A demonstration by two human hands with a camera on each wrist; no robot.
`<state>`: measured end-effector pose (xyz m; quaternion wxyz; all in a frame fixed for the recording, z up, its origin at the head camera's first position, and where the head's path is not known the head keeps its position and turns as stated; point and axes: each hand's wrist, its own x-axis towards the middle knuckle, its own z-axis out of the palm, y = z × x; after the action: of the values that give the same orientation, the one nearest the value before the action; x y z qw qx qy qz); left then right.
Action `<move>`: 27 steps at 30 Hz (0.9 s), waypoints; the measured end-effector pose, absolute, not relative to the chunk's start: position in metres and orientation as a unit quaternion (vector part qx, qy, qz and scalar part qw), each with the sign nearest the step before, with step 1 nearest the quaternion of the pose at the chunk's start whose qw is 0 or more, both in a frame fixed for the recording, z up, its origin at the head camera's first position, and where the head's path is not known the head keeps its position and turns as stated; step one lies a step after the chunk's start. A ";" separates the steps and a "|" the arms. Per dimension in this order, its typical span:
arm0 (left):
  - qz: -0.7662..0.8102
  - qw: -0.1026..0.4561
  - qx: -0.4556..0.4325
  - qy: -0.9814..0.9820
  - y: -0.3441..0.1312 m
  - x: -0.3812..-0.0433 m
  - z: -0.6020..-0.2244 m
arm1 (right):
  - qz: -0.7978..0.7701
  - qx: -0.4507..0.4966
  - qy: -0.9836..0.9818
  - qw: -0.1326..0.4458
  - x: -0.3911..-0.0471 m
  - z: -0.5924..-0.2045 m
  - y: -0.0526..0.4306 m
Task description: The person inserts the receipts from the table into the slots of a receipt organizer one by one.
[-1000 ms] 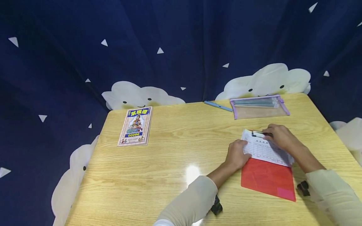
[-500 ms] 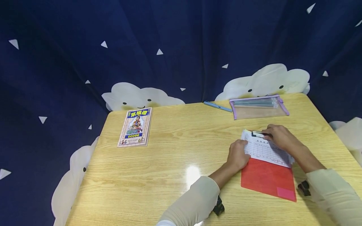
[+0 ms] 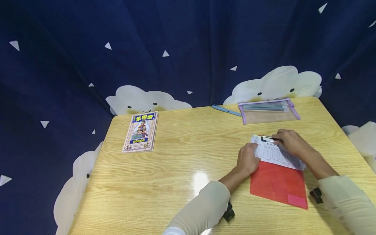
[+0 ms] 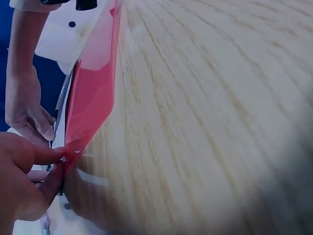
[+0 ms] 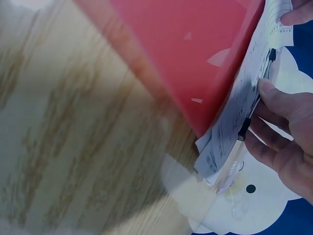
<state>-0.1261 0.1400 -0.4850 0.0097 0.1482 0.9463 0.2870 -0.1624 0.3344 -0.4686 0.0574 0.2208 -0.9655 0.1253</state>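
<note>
A red clipboard (image 3: 276, 181) lies at the right of the table in the head view. White printed forms (image 3: 274, 154) cover its upper part, under a metal clip (image 3: 267, 139) with black ends (image 5: 244, 129). My left hand (image 3: 247, 158) pinches the left edge of the forms; in the left wrist view its thumb and fingers meet at the sheets and the red board's edge (image 4: 93, 98). At the top edge, my right hand (image 3: 292, 142) grips the clip, thumb on the near side and fingers behind it. The right hand hides part of the clip.
Behind the clipboard lies a purple-edged mesh pencil case (image 3: 270, 112) holding several thin sticks. A blue pen (image 3: 226, 110) sits beside it at the table's back edge. Farther left is an illustrated booklet (image 3: 140, 132). A dark curtain (image 3: 188, 49) hangs behind the table (image 3: 176, 182).
The forms have slid slightly upward toward the clip, baring a little more of the red board. My left hand has moved up with them. My right hand stays at the clip.
</note>
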 end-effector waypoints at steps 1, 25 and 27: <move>0.287 0.009 0.147 0.947 0.140 -0.127 -0.485 | 0.125 0.222 -0.965 0.060 -0.163 -0.469 0.334; 0.291 0.042 0.229 0.928 0.114 -0.135 -0.474 | 0.114 0.211 -0.970 0.033 -0.163 -0.467 0.333; 0.314 0.046 0.230 0.920 0.098 -0.137 -0.471 | 0.110 0.207 -0.972 0.025 -0.163 -0.467 0.333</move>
<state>-0.1371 0.0981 -0.4709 0.0463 0.2301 0.9198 0.3144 -0.1627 0.3331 -0.4665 0.0251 0.2075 -0.9717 0.1105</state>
